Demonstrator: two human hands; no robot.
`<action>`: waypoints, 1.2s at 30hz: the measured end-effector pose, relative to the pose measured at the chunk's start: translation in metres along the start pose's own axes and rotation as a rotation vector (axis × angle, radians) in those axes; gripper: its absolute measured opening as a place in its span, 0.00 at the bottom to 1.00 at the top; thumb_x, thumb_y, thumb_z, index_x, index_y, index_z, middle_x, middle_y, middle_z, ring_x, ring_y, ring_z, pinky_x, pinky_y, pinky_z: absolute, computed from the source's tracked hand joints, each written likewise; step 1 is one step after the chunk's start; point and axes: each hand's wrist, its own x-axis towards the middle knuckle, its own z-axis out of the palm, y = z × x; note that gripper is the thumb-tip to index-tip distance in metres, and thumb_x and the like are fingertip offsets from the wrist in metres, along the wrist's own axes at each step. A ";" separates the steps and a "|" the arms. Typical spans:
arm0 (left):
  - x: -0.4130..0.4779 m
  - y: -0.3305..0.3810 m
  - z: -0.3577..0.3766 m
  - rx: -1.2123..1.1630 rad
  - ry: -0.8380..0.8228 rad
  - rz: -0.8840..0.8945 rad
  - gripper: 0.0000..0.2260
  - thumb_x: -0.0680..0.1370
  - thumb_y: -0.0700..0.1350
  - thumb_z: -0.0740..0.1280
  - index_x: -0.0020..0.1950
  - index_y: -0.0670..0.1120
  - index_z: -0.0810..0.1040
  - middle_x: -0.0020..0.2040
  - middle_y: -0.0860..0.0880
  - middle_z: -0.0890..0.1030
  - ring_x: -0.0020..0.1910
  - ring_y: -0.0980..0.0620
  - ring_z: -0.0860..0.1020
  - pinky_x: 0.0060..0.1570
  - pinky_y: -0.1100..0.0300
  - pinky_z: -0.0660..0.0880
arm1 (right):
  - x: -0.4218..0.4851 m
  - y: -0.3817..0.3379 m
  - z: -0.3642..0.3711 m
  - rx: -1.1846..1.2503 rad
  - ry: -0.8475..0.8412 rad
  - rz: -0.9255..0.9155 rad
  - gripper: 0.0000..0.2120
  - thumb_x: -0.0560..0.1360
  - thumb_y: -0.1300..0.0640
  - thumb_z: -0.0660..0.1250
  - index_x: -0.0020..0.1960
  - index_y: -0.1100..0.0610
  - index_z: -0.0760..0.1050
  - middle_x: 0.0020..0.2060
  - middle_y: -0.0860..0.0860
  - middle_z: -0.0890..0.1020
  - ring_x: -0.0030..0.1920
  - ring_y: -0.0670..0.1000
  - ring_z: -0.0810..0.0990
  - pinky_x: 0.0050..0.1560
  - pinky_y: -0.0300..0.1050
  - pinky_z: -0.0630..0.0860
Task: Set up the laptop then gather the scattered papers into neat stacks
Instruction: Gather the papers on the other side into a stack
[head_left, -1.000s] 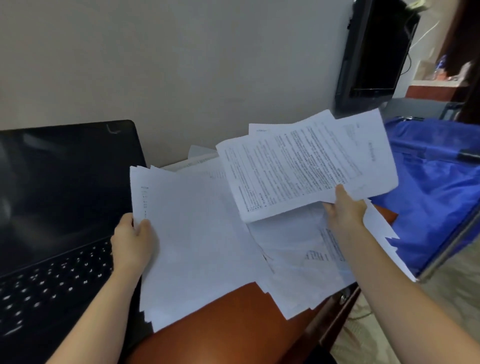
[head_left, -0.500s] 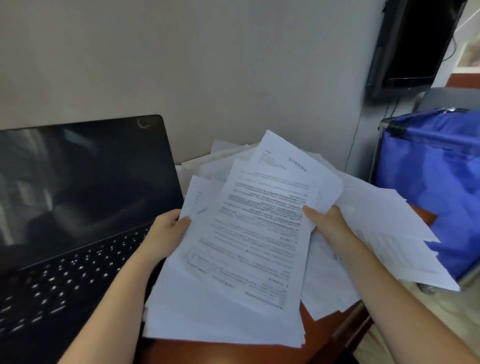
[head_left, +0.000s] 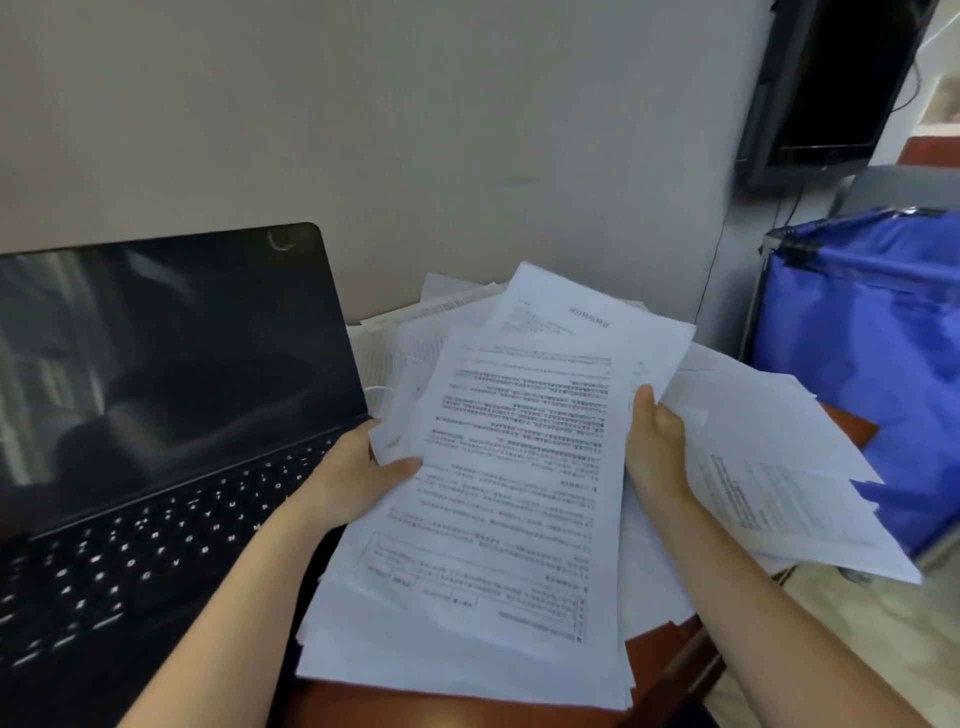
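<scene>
Here, the reddish-brown wooden desk (head_left: 655, 640) stands against a pale wall. The open black laptop (head_left: 156, 395) fills the desk's left side, its screen dark and upright and its keyboard running to the near edge. Beyond the desk's right edge stands a blue fabric bin (head_left: 862, 353). The stack of white printed papers (head_left: 511, 499) sits at the middle of the desk, just beside the laptop, with its lower end at the near edge. Loose white sheets (head_left: 774, 467) fan out past the right edge. The left hand (head_left: 358, 480) grips the stack's left side, thumb on top. The right hand (head_left: 657, 449) holds its right side, thumb against the top page.
</scene>
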 end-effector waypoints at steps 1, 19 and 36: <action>0.001 -0.001 0.002 0.025 0.023 0.020 0.14 0.75 0.41 0.69 0.60 0.47 0.74 0.51 0.53 0.80 0.51 0.54 0.79 0.46 0.62 0.75 | 0.001 0.002 -0.001 -0.004 0.038 -0.022 0.18 0.83 0.49 0.52 0.42 0.50 0.76 0.38 0.43 0.80 0.40 0.42 0.78 0.40 0.36 0.73; 0.000 -0.009 -0.005 -0.033 0.463 0.072 0.06 0.77 0.40 0.66 0.44 0.38 0.79 0.40 0.41 0.82 0.41 0.39 0.81 0.42 0.47 0.79 | 0.028 0.009 -0.028 0.392 0.556 0.052 0.18 0.79 0.61 0.62 0.69 0.56 0.70 0.57 0.48 0.77 0.52 0.46 0.76 0.51 0.35 0.72; -0.008 -0.004 -0.024 0.118 0.285 -0.016 0.07 0.77 0.39 0.66 0.40 0.42 0.80 0.37 0.47 0.82 0.36 0.49 0.80 0.32 0.59 0.72 | 0.017 0.005 -0.023 -0.043 -0.003 -0.081 0.09 0.77 0.61 0.65 0.54 0.51 0.77 0.44 0.43 0.81 0.43 0.41 0.79 0.39 0.33 0.75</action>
